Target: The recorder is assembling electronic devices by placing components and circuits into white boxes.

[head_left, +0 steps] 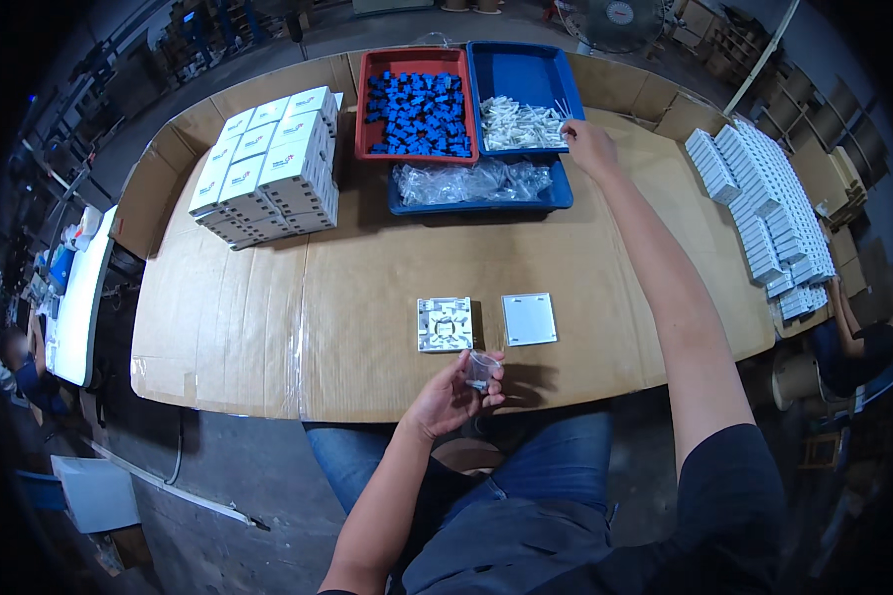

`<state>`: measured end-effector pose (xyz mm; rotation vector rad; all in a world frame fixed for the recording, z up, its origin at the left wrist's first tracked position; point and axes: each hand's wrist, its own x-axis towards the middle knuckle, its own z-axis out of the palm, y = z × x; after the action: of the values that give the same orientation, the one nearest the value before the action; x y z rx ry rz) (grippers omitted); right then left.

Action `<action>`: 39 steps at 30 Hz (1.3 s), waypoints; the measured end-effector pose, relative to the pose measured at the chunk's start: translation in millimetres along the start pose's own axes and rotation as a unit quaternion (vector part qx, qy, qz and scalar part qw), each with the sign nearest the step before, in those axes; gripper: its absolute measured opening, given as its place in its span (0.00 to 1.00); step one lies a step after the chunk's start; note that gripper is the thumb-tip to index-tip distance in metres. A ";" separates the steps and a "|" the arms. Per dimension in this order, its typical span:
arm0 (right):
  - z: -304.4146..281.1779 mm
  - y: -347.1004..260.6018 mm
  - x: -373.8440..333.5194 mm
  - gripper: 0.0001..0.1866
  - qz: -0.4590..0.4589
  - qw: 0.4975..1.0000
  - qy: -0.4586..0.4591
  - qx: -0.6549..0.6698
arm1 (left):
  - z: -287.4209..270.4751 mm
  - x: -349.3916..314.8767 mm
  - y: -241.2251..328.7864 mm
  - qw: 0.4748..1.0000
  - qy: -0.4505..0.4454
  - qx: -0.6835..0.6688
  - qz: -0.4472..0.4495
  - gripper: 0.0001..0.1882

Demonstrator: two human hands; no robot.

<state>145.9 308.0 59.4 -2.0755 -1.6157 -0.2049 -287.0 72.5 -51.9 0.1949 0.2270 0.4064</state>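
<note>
My left hand (pixel 445 405) is at the table's near edge, its fingers closed around a small clear plastic bag (pixel 480 371) with something small and whitish inside. My right hand (pixel 591 149) reaches to the right rim of a blue tray (pixel 519 67) that contains many small white pieces (pixel 522 126). Thin white pieces (pixel 564 106) stick up from its pinched fingertips. Just beyond the bag lies a square white box-like part (pixel 445 324) with a moulded interior facing up. To its right is a flat square white plate (pixel 530 319).
A red tray (pixel 415 152) of blue pieces and a blue tray (pixel 481 206) of clear bags adjoin. Stacked white boxes (pixel 265 164) stand left; rows of white parts (pixel 764 213) line the right end. Cardboard walls (pixel 154 203) edge the table. Other people sit at both sides.
</note>
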 end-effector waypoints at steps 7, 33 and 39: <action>18.4 1.3 20.5 0.10 -0.052 0.992 -0.042 -0.103 | 4.6 1.5 4.4 0.999 0.028 0.039 -0.015 0.31; -13.8 -22.4 8.9 0.10 0.095 0.748 -0.070 0.653 | -0.4 -7.3 -4.1 0.999 0.038 0.019 -0.003 0.35; -73.7 -70.5 -59.9 0.12 0.071 0.710 -0.096 0.694 | -9.7 -5.3 -6.8 1.000 0.005 0.006 -0.001 0.32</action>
<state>75.7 233.7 119.1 -0.9464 -1.0046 1.0188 -291.7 65.6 -61.9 0.2056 0.2390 0.4050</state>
